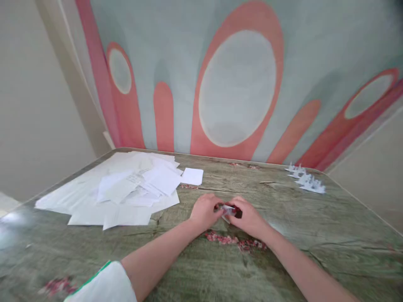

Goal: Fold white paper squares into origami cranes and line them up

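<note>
Near the middle of the table, my left hand (206, 211) and my right hand (247, 217) come together around a small folded piece of paper (228, 210). Both hands have their fingertips closed on it, one from each side. The paper is whitish and creased, with a pointed lower corner; my fingers cover much of it, so its full shape is hidden. Beyond my left hand lies a small stack of white square paper (192, 176).
A spread pile of loose white sheets (126, 188) covers the table's left side. Several small folded paper pieces with points (307, 179) stand in a row at the far right. The wood-patterned tabletop (315, 222) meets a painted wall (179, 37) behind.
</note>
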A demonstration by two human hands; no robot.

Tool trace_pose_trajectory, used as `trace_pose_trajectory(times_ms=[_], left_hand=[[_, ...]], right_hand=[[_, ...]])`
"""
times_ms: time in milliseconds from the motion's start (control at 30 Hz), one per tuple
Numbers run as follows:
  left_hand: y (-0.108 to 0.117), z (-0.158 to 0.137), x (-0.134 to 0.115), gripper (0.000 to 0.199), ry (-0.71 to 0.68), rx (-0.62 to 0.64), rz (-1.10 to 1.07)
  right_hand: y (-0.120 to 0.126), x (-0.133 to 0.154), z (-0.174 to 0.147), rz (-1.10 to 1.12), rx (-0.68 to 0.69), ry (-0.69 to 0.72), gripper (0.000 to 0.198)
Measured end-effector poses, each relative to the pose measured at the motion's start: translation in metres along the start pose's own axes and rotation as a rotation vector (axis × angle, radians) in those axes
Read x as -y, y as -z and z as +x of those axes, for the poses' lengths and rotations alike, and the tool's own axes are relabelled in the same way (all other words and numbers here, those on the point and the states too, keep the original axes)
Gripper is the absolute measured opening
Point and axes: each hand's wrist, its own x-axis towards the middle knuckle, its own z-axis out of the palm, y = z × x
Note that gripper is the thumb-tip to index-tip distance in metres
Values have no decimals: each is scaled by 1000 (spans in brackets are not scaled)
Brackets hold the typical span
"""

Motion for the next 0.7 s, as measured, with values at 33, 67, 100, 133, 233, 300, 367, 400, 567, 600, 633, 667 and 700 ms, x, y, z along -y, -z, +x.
trace_pose_trajectory(times_ms=[33,67,100,133,233,300,367,400,567,600,633,667,700], left_hand=[[-1,-1,1,16,9,-13,-19],[-1,-1,2,18,11,-18,-43],[-1,-1,3,19,7,-14,-73],[0,-1,5,21,-4,-2,-108],[6,2,13,28,-80,90,-257],[13,7,18,29,-136,172,-315],[21,14,21,29,-189,235,-318],[24,18,22,27,-238,270,-307],[31,44,23,22,-422,444,-312],[30,49,23,22,-433,467,-325],[28,53,24,22,-434,484,-342],[26,57,26,23,-430,499,-360],[24,59,27,23,-422,510,-379]], right_hand=[[0,-1,0,0,-6,-2,17],[1,-2,0,1,-11,-6,17],[1,-2,0,3,-14,-10,18],[1,-3,0,5,-17,-14,18],[1,-2,-1,17,-17,-35,20],[1,-1,-1,22,-14,-46,20],[2,0,-1,18,-13,-50,20],[2,0,-1,12,-14,-51,20],[1,-1,-1,-31,-24,-44,20],[1,-2,-1,-39,-25,-42,19],[1,-3,-1,-45,-25,-40,18],[1,-3,-1,-50,-25,-40,17],[1,-4,-1,-53,-24,-40,17]])
